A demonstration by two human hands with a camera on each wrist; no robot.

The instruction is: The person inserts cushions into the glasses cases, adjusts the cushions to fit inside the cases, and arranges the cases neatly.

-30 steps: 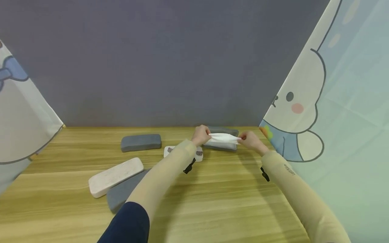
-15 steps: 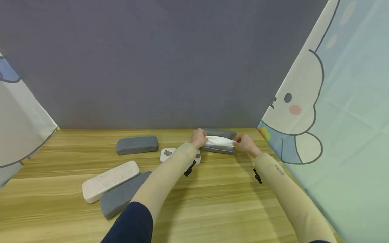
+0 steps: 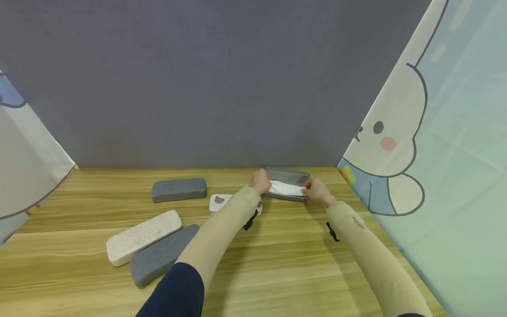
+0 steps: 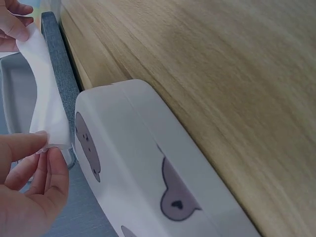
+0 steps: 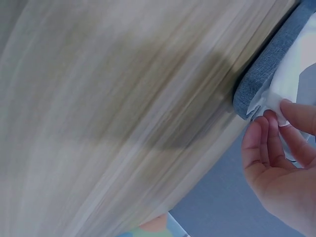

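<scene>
An open grey eyeglass case [image 3: 288,176] lies at the back right of the table, its lid tilted up on the far side. Stretched along its lower half is a folded white cloth [image 3: 286,189], which also shows in the left wrist view [image 4: 45,84]. My left hand [image 3: 260,181] pinches the cloth's left end between thumb and fingers. At the other end, my right hand [image 3: 317,191] pinches a corner close over the case's rim. The right wrist view shows these fingertips [image 5: 286,106] right at the case's end. What lies under the cloth is hidden.
Beside the open case, a white case with bear prints [image 3: 218,200] sits partly behind my left forearm. A closed grey case [image 3: 179,189] is at the back left. Nearer lie a whitish case [image 3: 144,237] and another grey one [image 3: 162,255]. A grey wall [image 3: 206,88] borders the table's back.
Both hands have lowered the white cloth into the open case's lower half, uncovering more of the lid's inside. Both hands still pinch its ends.
</scene>
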